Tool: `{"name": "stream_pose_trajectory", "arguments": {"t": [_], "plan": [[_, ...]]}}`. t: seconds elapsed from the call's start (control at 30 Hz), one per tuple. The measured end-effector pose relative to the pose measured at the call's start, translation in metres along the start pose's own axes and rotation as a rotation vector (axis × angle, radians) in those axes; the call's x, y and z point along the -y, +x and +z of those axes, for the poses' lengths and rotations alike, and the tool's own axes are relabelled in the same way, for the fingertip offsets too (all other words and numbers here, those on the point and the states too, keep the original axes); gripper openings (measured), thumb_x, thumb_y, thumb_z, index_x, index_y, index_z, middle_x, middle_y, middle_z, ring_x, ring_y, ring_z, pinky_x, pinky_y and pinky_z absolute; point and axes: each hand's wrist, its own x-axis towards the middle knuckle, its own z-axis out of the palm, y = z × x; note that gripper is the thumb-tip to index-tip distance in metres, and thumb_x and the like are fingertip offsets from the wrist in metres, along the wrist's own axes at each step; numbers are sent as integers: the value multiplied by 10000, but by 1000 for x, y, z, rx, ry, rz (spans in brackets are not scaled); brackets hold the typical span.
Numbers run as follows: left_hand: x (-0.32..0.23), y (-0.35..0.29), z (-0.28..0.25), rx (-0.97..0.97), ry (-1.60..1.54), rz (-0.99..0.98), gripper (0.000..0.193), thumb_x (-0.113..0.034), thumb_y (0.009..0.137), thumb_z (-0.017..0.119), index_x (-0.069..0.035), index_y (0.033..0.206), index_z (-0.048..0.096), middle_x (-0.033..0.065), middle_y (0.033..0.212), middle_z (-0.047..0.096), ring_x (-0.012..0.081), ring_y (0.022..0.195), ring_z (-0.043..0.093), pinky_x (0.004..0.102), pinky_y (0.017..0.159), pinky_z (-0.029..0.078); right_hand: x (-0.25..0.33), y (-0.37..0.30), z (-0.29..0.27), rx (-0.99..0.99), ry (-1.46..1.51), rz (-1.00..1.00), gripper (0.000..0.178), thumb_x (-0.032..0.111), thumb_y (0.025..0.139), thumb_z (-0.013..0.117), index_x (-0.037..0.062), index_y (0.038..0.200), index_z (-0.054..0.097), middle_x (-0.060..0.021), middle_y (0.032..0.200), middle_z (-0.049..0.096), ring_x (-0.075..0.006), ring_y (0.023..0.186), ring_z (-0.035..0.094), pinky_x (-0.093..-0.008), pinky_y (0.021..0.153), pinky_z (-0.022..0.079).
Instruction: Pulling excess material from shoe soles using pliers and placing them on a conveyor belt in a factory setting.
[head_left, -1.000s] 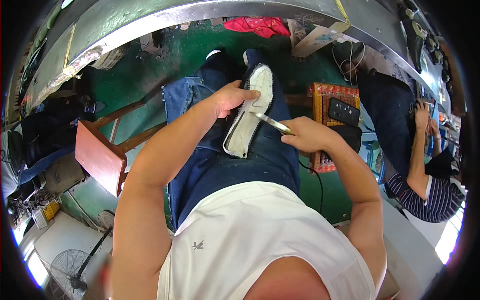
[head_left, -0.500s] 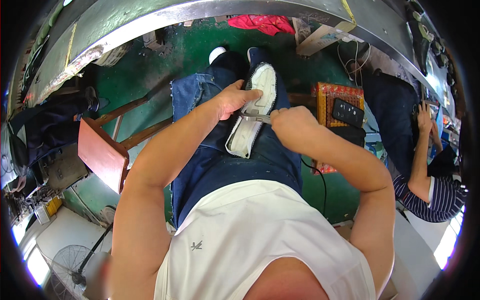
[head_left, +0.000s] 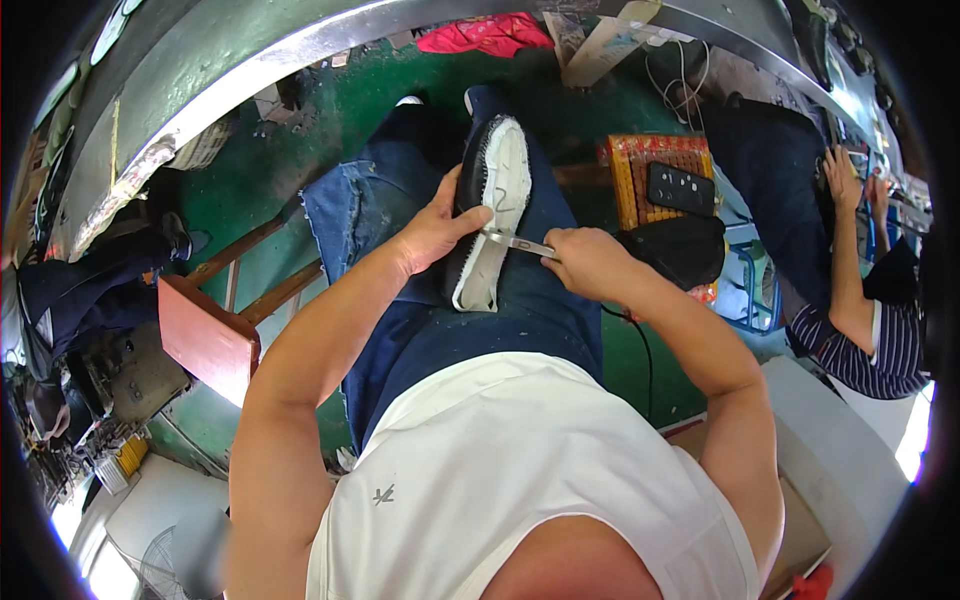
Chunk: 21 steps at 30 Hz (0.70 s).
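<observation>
Shoe sole-up on lap, left hand clamped around its side. Right hand gripping metal tool, tip at sole edge. Looks like trimming; next stroke needs steady hold.

the black shoe with a white sole lies sole-up on the person's lap, toe end far, heel end near. the left hand is on the shoe's left side, thumb across the sole; the right hand is just right of it, and the thin metal blade runs from that hand leftward onto the sole. left of the lap stands a red-topped wooden stool. right of the lap sits an orange woven crate with a flat black object on it, perhaps a remote. further right sits another person in a striped sleeve. far, beyond the knees, lies a red cloth.
</observation>
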Motion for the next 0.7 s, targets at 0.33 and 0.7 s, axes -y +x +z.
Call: {"name": "stream_pose_trajectory", "arguments": {"t": [0.33,0.7], "plan": [[26,5,24,-299,91,77,913,-119,904,737,-22,1571,123,178,1486,443,243,1361,450,358,1148,358,33,-42,31,-65,-227,-101,160,45,769,640,-12,913,598,-181,872,659,-322,814,681,-393,699,568],[17,3,11,-227,40,-32,998,-189,875,780,-74,1591,94,191,1448,493,267,1319,511,365,1110,414,42,-19,13,-48,-118,-89,216,154,901,670,-15,970,554,-210,900,653,-432,831,655,-493,745,529]]}}
